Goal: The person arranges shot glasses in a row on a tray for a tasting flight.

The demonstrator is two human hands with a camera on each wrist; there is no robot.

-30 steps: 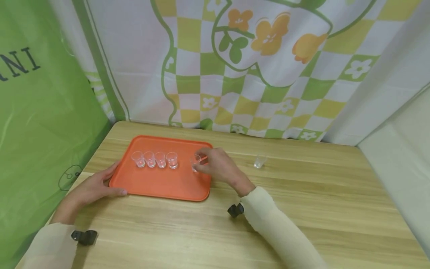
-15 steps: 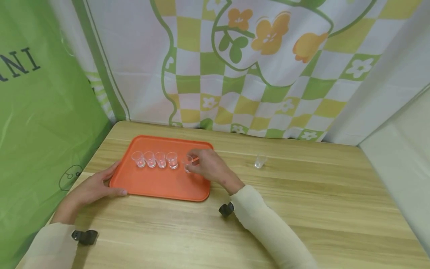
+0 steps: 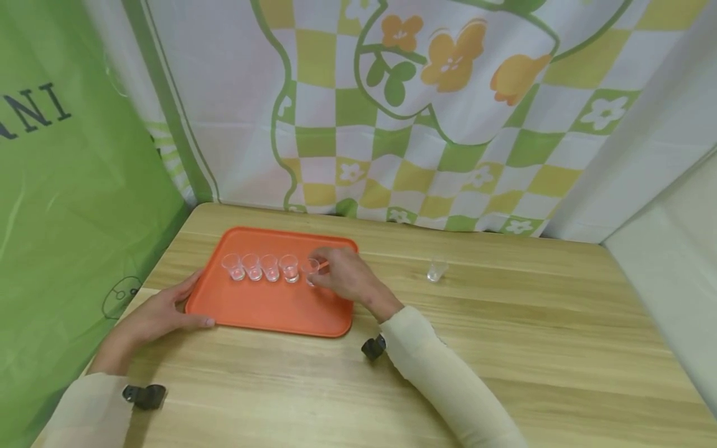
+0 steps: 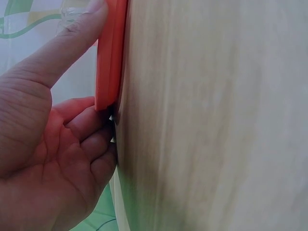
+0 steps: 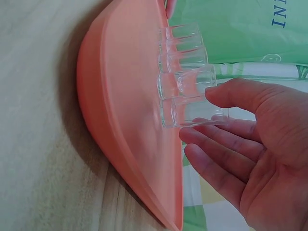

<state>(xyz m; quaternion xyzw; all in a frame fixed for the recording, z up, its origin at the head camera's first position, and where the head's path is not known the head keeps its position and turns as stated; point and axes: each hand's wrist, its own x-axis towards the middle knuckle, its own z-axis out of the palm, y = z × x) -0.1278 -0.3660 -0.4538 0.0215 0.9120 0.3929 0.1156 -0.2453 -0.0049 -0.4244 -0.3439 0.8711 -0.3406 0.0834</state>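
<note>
An orange tray (image 3: 257, 309) lies on the wooden table. My left hand (image 3: 159, 315) grips its near left corner, with the thumb along the front edge and the fingers at the left side, as the left wrist view shows. Several clear shot glasses (image 3: 271, 268) stand upright in a row on the tray. At the row's right end my right hand (image 3: 348, 274) pinches another shot glass (image 5: 197, 110) near its rim between thumb and fingers. In the right wrist view this glass stands on the tray, close beside its neighbour (image 5: 187, 83).
One more shot glass (image 3: 435, 271) stands on the table (image 3: 504, 348), to the right of the tray. A patterned curtain (image 3: 414, 155) hangs behind the table's back edge, and a green cloth (image 3: 84, 205) hangs at the left.
My right hand has moved left over the tray with its shot glass, bringing it up to the end of the row. My left hand has stayed at the tray corner.
</note>
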